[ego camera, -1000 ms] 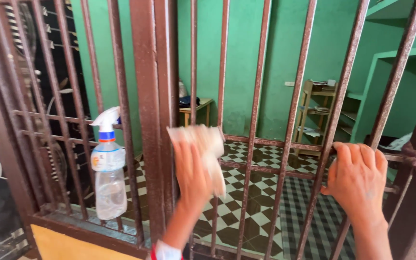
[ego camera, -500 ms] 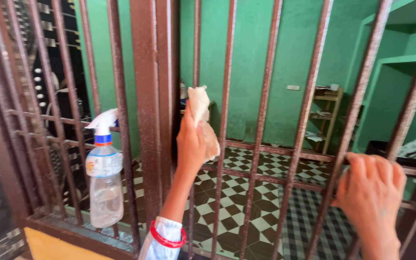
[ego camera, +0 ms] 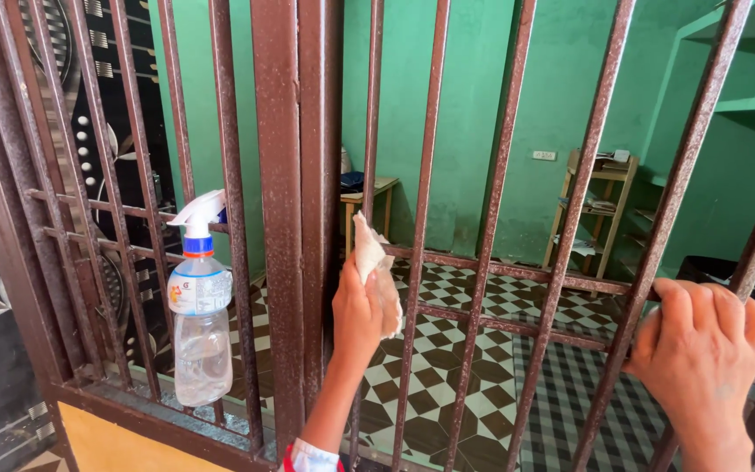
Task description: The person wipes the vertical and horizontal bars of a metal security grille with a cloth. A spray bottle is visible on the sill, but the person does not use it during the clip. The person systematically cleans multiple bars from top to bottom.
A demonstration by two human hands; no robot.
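Observation:
My left hand (ego camera: 356, 316) grips a white crumpled cloth (ego camera: 374, 267) and presses it against a thin vertical bar (ego camera: 369, 166) of a rusty brown metal grille, just right of the thick post (ego camera: 294, 218). My right hand (ego camera: 701, 345) is closed around a slanted bar (ego camera: 657, 253) at the right, where it meets a horizontal rail. A clear spray bottle (ego camera: 199, 306) with a white trigger and blue collar hangs by its trigger on the grille to the left of the post.
Behind the bars lies a green-walled room with a brown-and-white patterned tile floor (ego camera: 456, 393), a small wooden table (ego camera: 369, 197) and a wooden shelf rack (ego camera: 600, 210). A yellow panel (ego camera: 133, 446) sits below the grille frame.
My left hand with the cloth rose up the thin bar, then came back down to mid height. My right hand kept its grip on the slanted bar. The view shifted slightly.

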